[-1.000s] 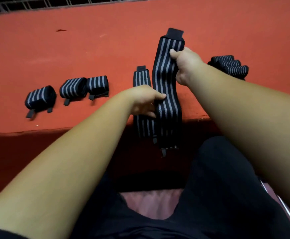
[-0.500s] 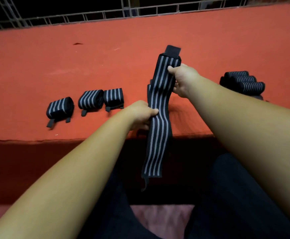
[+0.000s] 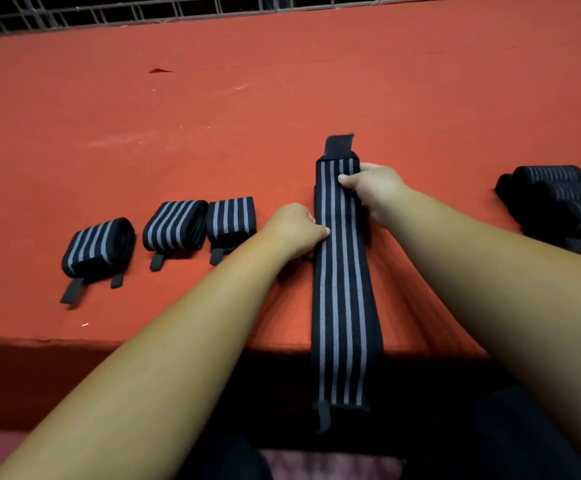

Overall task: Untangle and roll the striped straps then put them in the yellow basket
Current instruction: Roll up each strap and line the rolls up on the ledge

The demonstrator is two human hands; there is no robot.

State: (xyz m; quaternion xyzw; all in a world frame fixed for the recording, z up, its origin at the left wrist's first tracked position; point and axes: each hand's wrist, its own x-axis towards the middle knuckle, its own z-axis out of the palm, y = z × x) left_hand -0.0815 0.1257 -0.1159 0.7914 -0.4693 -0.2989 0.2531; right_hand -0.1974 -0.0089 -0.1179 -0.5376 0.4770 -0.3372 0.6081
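A long strap (image 3: 342, 306) of woven elastic, black with thin grey stripes and a plain black tab (image 3: 339, 145) at its far end, lies flat and straight on the felt-like red table (image 3: 213, 116), its near end hanging over the table's front edge. The left hand (image 3: 294, 230) pinches the strap's left edge with curled fingers, and the right hand (image 3: 374, 192) grips its right edge near the far end, thumb on top. Three rolled straps (image 3: 175, 225), stubby cylinders, sit in a row to the left, and a dark heap of straps (image 3: 559, 202) lies at the right.
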